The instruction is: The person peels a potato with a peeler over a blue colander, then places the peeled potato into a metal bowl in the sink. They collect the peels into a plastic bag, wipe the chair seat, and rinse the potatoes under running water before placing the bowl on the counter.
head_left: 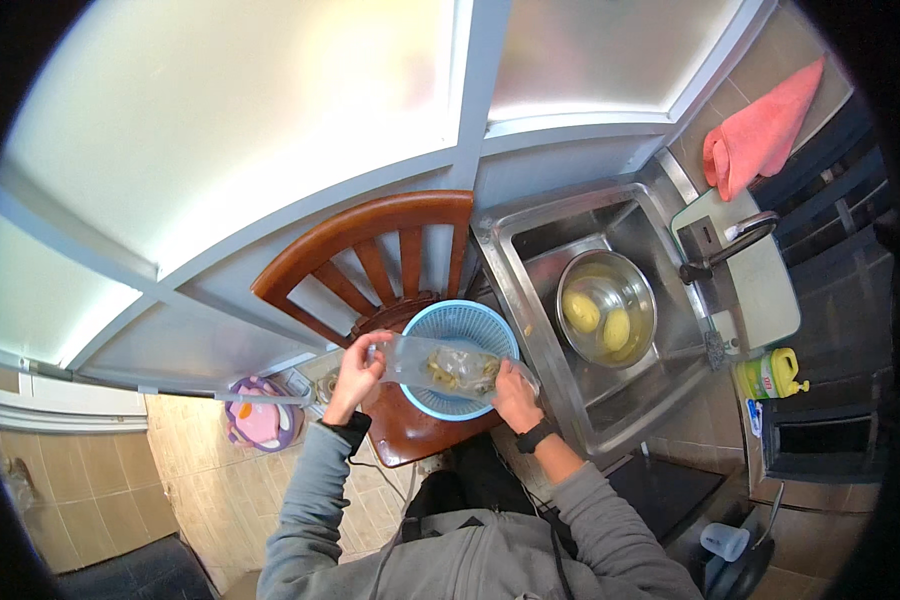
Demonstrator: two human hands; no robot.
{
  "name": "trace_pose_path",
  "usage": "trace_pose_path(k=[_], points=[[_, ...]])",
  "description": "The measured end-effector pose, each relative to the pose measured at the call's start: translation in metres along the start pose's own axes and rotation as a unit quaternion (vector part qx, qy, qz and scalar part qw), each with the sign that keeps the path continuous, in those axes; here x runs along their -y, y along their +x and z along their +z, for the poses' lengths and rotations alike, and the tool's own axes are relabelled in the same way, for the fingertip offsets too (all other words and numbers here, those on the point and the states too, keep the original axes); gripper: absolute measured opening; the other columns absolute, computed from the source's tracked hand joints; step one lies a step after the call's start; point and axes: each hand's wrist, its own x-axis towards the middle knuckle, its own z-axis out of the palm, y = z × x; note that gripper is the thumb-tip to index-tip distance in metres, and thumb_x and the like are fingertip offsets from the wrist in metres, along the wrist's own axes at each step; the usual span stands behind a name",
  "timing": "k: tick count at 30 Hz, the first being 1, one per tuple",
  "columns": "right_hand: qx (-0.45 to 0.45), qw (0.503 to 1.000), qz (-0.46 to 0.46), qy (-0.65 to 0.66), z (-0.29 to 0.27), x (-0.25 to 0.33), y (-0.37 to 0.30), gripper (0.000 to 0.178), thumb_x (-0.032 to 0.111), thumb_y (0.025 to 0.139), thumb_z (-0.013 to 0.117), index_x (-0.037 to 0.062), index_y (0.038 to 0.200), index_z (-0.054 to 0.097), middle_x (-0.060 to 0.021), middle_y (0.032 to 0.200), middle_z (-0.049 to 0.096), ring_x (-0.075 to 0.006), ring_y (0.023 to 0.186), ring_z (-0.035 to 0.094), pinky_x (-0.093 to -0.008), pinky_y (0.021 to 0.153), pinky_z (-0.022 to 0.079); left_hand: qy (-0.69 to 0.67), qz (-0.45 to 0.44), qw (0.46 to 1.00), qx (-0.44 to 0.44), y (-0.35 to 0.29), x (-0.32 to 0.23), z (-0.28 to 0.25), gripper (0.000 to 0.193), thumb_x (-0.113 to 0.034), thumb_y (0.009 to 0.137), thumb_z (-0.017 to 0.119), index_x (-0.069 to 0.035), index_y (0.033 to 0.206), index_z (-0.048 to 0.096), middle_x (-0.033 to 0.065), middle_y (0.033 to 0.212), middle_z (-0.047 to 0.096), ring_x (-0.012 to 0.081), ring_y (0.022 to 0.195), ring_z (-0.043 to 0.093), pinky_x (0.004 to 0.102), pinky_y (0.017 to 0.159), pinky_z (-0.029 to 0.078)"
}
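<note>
A clear plastic bag [400, 358] with greenish-brown pieces [462, 368] inside stretches between my hands. At its left end, the fingers of my left hand [355, 376] are closed on the bag. My right hand [516, 398] grips the other end, near the pieces; exactly what they are is too small to tell. Directly beneath the bag is a light blue plastic basket [450, 312], partly hidden by the bag and my hands. It stands on the seat of a brown wooden chair [395, 435].
Right of the chair is a steel sink [530, 330]. It holds a metal bowl [642, 290] with yellow potatoes [582, 312] in water. A dark faucet [730, 250], a pink cloth [760, 135] and a yellow bottle [765, 375] line its far right side. A purple stool [260, 412] stands left.
</note>
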Motion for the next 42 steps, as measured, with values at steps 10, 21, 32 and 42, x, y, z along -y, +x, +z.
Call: trace_pose_path(k=[10, 21, 32, 42], points=[[-0.150, 0.987, 0.046, 0.046, 0.040, -0.011, 0.053, 0.067, 0.018, 0.092, 0.068, -0.0012, 0.146, 0.034, -0.0204, 0.149, 0.039, -0.0417, 0.133, 0.044, -0.0618, 0.098, 0.043, 0.266, 0.198, 0.943, 0.022, 0.152, 0.067, 0.031, 0.072, 0.014, 0.067, 0.043, -0.005, 0.135, 0.055, 0.0157, 0.143, 0.052, 0.0354, 0.133, 0.047, 0.0382, 0.106, 0.042], [-0.167, 0.902, 0.191, 0.349, 0.046, -0.008, 0.087, 0.077, 0.050, 0.085, 0.071, -0.0135, 0.125, 0.053, -0.0339, 0.117, 0.062, -0.0503, 0.106, 0.060, -0.0510, 0.093, 0.048, 0.469, 0.080, 0.879, 0.030, 0.161, 0.091, 0.039, 0.084, -0.006, 0.070, 0.081, -0.010, 0.144, 0.043, 0.0144, 0.153, 0.038, 0.0399, 0.133, 0.043, 0.0445, 0.107, 0.043], [-0.105, 0.895, 0.287, 0.324, 0.132, -0.034, 0.019, 0.044, 0.007, 0.085, 0.067, -0.0016, 0.126, 0.053, -0.0294, 0.111, 0.066, -0.0447, 0.101, 0.066, -0.0534, 0.084, 0.054, 0.431, 0.198, 0.875, 0.098, 0.067, 0.094, 0.013, 0.102, 0.014, 0.060, 0.062, -0.008, 0.154, 0.032, 0.0249, 0.159, 0.026, 0.0423, 0.145, 0.030, 0.0481, 0.116, 0.027], [-0.211, 0.862, 0.266, 0.377, 0.166, -0.096, -0.221, 0.032, 0.010, 0.081, 0.063, 0.0014, 0.111, 0.058, -0.0252, 0.100, 0.067, -0.0452, 0.097, 0.065, -0.0514, 0.081, 0.053, 0.079, -0.154, 0.927, 0.333, -0.064, 0.056, 0.059, 0.051, -0.001, 0.092, 0.063, 0.000, 0.141, 0.050, 0.0142, 0.107, 0.073, 0.0174, 0.106, 0.064, 0.0296, 0.096, 0.047]])
